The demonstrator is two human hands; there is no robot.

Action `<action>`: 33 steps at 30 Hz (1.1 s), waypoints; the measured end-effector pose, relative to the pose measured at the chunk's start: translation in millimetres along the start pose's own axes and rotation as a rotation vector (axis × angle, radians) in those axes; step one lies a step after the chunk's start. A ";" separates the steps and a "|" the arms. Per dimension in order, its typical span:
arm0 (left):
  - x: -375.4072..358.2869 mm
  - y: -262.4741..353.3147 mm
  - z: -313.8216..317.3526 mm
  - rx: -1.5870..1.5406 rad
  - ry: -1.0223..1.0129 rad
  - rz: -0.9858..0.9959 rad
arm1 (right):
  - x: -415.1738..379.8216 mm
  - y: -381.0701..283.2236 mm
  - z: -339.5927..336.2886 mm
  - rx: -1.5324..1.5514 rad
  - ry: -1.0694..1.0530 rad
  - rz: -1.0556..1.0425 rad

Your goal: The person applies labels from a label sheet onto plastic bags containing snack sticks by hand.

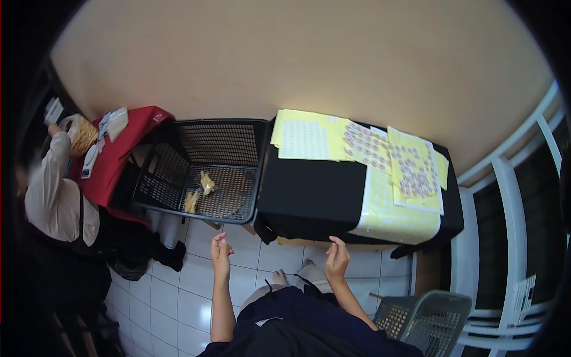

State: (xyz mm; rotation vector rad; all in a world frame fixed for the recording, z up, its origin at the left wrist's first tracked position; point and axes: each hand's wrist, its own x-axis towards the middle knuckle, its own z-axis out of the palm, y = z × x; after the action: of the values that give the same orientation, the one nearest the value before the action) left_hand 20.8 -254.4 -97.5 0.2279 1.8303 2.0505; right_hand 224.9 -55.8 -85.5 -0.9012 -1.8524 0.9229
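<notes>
My left hand [222,248] is raised in front of the large dark plastic basket [262,172], apart from it. Its fingers are loosely curled, with nothing visible in them. In the basket lie two small clear packs of yellowish food, a left pack [191,202] and a right pack [207,183]. My right hand [337,259] is held just short of the front edge of the black-covered table [315,193]. Half bent and apart, its fingers show nothing held. Sticker sheets lie on this table: white-labelled sheets [304,138] and sheets with reddish round labels [413,166].
At left, a seated person [59,202] handles a bag of yellowish food [84,138] beside a red-covered table [122,157]. A grey basket [437,321] stands on the floor at lower right. White metal railings [508,208] run along the right, and a wall rises behind.
</notes>
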 end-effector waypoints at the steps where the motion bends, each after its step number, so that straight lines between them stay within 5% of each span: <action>1: 4.5 -3.4 0.9 -0.020 0.000 -0.002 | 6.6 -3.7 1.7 0.004 -0.027 -0.022; 12: 85.6 10.7 26.3 -0.007 0.201 0.055 | 99.5 -19.6 65.7 -0.153 -0.322 -0.346; 20: 260.5 1.4 -53.3 0.345 0.348 -0.076 | 100.0 -26.2 111.7 -0.501 -0.306 -0.278; 24: 342.5 -60.3 -103.3 0.603 0.411 -0.136 | 95.2 -23.7 116.6 -0.643 -0.233 -0.237; 27: 374.7 -79.3 -116.6 0.815 0.377 -0.457 | 91.5 -17.6 119.1 -0.717 -0.217 -0.183; 31: 413.0 -132.4 -123.3 0.948 0.321 -0.654 | 91.1 -29.3 125.2 -0.791 -0.223 -0.095; 33: 430.4 -143.1 -120.1 0.992 0.295 -0.689 | 101.0 -40.7 132.5 -0.758 -0.156 -0.225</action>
State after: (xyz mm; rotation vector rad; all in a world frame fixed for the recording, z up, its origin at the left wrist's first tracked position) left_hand -392.0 -188.5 -310.5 -0.4232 2.4915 0.6498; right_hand 58.8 -20.5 -61.2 -1.0383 -2.4317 0.1281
